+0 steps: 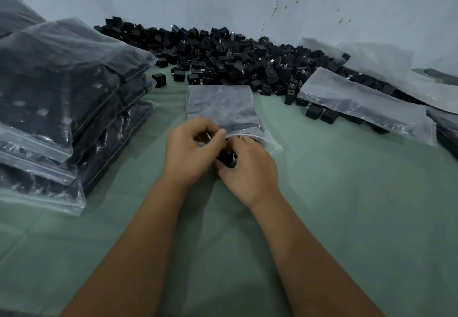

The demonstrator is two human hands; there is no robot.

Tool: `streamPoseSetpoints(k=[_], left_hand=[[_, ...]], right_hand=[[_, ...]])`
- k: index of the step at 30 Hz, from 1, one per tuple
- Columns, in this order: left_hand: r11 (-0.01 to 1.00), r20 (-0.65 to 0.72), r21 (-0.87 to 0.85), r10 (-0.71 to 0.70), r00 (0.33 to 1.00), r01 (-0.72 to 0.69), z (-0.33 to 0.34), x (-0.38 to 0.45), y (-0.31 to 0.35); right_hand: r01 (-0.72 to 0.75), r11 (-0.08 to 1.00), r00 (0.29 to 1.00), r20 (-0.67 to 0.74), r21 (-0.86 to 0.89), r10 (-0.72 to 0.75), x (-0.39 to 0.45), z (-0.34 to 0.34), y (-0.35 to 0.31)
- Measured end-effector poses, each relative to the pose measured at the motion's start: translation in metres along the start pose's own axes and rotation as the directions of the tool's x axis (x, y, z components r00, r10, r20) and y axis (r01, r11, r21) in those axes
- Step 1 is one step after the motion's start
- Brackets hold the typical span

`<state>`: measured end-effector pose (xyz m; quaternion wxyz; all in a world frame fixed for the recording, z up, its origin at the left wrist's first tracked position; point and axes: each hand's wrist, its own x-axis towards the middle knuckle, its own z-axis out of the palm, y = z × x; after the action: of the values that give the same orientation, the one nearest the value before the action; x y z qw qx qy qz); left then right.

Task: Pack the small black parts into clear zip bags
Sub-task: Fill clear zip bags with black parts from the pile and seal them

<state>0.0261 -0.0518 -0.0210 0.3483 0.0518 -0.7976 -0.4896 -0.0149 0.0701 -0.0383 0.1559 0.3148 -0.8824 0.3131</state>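
Pinching the near lip of the clear zip bag [223,108], the left hand [192,153] holds its mouth up, while the right hand [247,168] curls its fingers round a small black part [226,156] right at that opening. The bag lies flat on the green cloth [347,205], its long axis running away from the person toward the pile of loose black parts [235,56] along the wall, so the mouth faces the hands and the part has only to slide forward, away from the body. The right hand is the nearer one to the opening. Dark shapes show through the film, so the bag looks already partly filled. At left stands a stack of filled bags [62,98]; at right more bags [359,103] lie slanted over the edge of the pile
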Motion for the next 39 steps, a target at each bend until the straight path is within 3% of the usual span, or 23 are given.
streamPoseSetpoints(k=[3, 6, 9, 14, 16, 22, 35, 37, 39], left_hand=[[0.992, -0.186, -0.062, -0.116, 0.976, 0.107, -0.007, 0.003, -0.005], [0.923, -0.4, 0.134, -0.284, 0.872, 0.362, -0.018, 0.009, -0.018], [0.775, -0.378, 0.375, -0.374, 0.847, 0.51, -0.025, 0.012, -0.028], [0.733, -0.337, 0.439, -0.402, 0.851, 0.52, -0.025, 0.012, -0.03], [0.735, -0.329, 0.447, -0.396, 0.857, 0.511, -0.025, 0.012, -0.03], [0.707, -0.288, 0.512, -0.393, 0.873, 0.488, -0.024, 0.012, -0.03], [0.668, -0.275, 0.587, -0.365, 0.889, 0.456, -0.022, 0.011, -0.032], [0.687, -0.299, 0.564, -0.347, 0.889, 0.458, -0.022, 0.011, -0.031], [0.776, -0.313, 0.465, -0.305, 0.899, 0.425, -0.022, 0.011, -0.03]], right_hand=[[0.031, 0.983, 0.992, 0.113, 0.181, -0.052, 0.0, -0.002, -0.002], [0.008, 0.953, 0.981, 0.184, 0.304, -0.067, -0.002, -0.003, -0.003], [-0.071, 0.916, 0.978, 0.21, 0.395, -0.015, -0.004, -0.005, -0.003], [-0.147, 0.861, 0.969, 0.245, 0.486, 0.027, -0.002, -0.008, -0.002], [-0.131, 0.877, 0.963, 0.268, 0.463, 0.002, -0.002, -0.008, -0.003], [0.097, 0.967, 0.951, 0.266, 0.234, -0.16, -0.002, -0.004, -0.006], [0.231, 0.969, 0.89, 0.422, -0.085, -0.174, -0.003, 0.008, -0.005], [0.238, 0.967, 0.891, 0.418, -0.095, -0.178, -0.003, 0.009, -0.003], [0.245, 0.964, 0.893, 0.412, -0.1, -0.184, -0.003, 0.01, -0.003]])
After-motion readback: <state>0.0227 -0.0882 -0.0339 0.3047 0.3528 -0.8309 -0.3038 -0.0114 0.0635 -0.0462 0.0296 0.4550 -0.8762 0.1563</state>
